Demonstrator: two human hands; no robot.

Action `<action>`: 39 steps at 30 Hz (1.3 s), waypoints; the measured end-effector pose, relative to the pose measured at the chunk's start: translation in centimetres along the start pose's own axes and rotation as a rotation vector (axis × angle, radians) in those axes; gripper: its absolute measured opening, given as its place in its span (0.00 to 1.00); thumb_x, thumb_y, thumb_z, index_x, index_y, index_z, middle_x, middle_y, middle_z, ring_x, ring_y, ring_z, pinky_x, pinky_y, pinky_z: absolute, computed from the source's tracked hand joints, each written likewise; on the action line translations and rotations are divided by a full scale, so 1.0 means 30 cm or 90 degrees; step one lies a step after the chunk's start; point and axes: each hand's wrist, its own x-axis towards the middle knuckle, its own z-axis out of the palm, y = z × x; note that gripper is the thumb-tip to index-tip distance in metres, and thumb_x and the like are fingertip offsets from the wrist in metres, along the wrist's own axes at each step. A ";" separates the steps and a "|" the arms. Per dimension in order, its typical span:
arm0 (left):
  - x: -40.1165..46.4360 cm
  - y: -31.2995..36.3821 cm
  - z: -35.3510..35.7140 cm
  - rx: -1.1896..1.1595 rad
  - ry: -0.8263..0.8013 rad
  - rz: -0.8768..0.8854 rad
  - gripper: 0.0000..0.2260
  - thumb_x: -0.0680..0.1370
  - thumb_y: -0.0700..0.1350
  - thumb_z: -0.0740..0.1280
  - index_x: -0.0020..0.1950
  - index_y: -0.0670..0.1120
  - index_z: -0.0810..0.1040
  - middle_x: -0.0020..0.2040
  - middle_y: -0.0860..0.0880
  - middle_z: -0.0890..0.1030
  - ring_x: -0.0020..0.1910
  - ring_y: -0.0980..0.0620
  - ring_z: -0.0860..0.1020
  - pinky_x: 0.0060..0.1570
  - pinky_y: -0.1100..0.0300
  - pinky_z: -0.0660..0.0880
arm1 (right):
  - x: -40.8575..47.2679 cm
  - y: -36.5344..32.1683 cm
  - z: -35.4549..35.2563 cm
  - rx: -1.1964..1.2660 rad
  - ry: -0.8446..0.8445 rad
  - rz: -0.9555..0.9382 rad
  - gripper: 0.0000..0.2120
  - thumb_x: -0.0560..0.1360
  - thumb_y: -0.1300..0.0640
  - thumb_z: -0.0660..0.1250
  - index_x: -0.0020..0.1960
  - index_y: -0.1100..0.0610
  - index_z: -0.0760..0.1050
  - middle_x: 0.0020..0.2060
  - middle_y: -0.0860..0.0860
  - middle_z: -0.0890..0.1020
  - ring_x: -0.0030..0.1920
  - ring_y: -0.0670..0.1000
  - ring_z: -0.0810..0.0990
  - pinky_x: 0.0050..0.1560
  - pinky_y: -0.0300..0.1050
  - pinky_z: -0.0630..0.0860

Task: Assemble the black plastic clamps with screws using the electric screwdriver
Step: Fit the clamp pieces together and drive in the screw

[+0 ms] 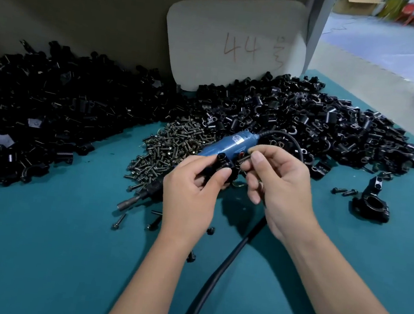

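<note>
My left hand grips a black plastic clamp between thumb and fingers, above the table's middle. My right hand pinches a dark screw right beside the clamp; its tip is hidden. The blue electric screwdriver lies on the teal table behind my hands, its metal bit pointing left and down. Its black cable runs toward me between my forearms. A pile of screws lies under the screwdriver.
Large heaps of black clamp parts lie at the left and back right. An assembled clamp and two loose screws sit at the right. A white board marked 44 leans against the back wall. Loose screws lie near my left wrist.
</note>
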 end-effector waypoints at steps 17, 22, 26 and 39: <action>0.046 0.024 0.020 0.021 -0.071 -0.042 0.15 0.80 0.43 0.74 0.66 0.44 0.84 0.60 0.50 0.86 0.61 0.51 0.84 0.63 0.47 0.80 | 0.018 0.026 0.007 -0.074 0.008 -0.039 0.05 0.80 0.61 0.71 0.46 0.54 0.84 0.34 0.48 0.78 0.32 0.46 0.72 0.29 0.39 0.70; 0.043 0.032 0.014 0.029 -0.078 -0.040 0.15 0.80 0.43 0.74 0.66 0.45 0.84 0.61 0.50 0.86 0.62 0.53 0.83 0.64 0.47 0.79 | 0.022 0.023 0.012 -0.155 0.002 -0.044 0.08 0.81 0.56 0.71 0.42 0.53 0.79 0.32 0.49 0.75 0.32 0.48 0.71 0.28 0.43 0.70; 0.037 0.023 0.005 0.021 -0.090 -0.041 0.15 0.79 0.43 0.75 0.65 0.45 0.84 0.60 0.52 0.86 0.62 0.55 0.82 0.64 0.48 0.79 | 0.013 0.013 -0.002 -0.334 -0.030 -0.159 0.13 0.83 0.54 0.68 0.40 0.56 0.75 0.32 0.50 0.74 0.33 0.48 0.70 0.35 0.44 0.69; 0.026 0.024 -0.016 -0.007 -0.107 -0.003 0.09 0.81 0.41 0.73 0.57 0.54 0.86 0.50 0.61 0.87 0.51 0.62 0.85 0.52 0.65 0.79 | 0.006 0.016 -0.006 -0.356 -0.143 -0.139 0.04 0.85 0.58 0.61 0.51 0.54 0.72 0.37 0.48 0.73 0.36 0.56 0.71 0.33 0.49 0.71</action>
